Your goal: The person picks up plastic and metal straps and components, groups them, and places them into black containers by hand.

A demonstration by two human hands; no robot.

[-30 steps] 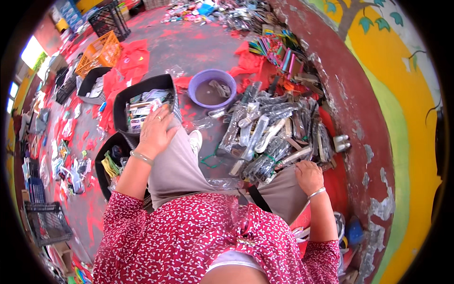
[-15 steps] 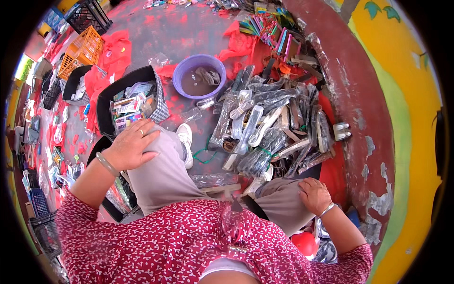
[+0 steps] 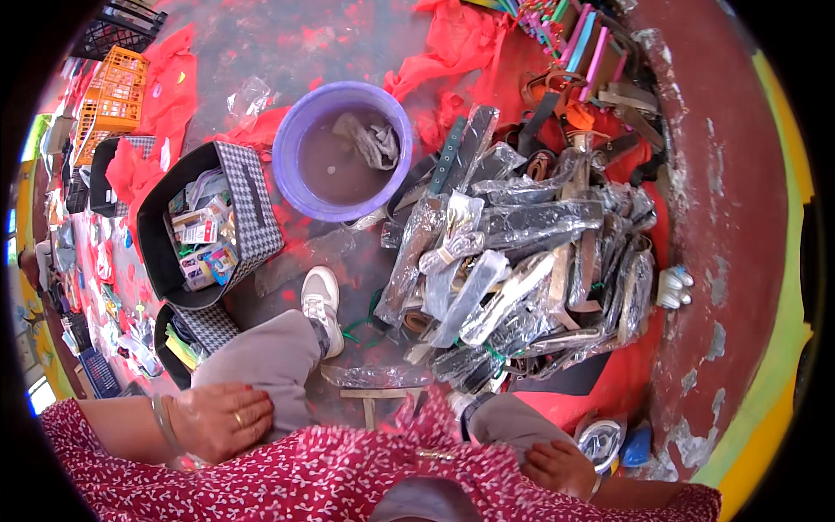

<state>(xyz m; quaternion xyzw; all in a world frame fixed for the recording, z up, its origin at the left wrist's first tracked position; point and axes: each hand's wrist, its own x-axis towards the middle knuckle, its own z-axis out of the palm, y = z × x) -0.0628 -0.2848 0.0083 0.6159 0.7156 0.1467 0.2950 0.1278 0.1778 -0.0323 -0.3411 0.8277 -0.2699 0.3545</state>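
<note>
My left hand (image 3: 222,422) rests flat on my left thigh, a ring on one finger and a bangle at the wrist. It holds nothing. On my right thigh lies my right hand (image 3: 561,465), fingers a little bent and apart, empty too. In front of my feet spreads a pile of belts (image 3: 544,226), many in clear plastic sleeves. One bare dark green belt (image 3: 448,155) with holes sticks out at its far left. Between my feet sits a plastic-wrapped bundle (image 3: 378,376). Neither hand touches the pile.
A purple basin (image 3: 283,165) of murky water holds a grey cloth (image 3: 372,143). Left of it stands a houndstooth fabric bin (image 3: 252,213) of small packaged goods. An orange crate (image 3: 113,96) is farther left. A peeling dark red wall (image 3: 709,217) runs along the right.
The view has shifted, so the basin and pile look nearer and my hands lower. My left hand has slid back from the knee along the thigh, its fingers closer together.
</note>
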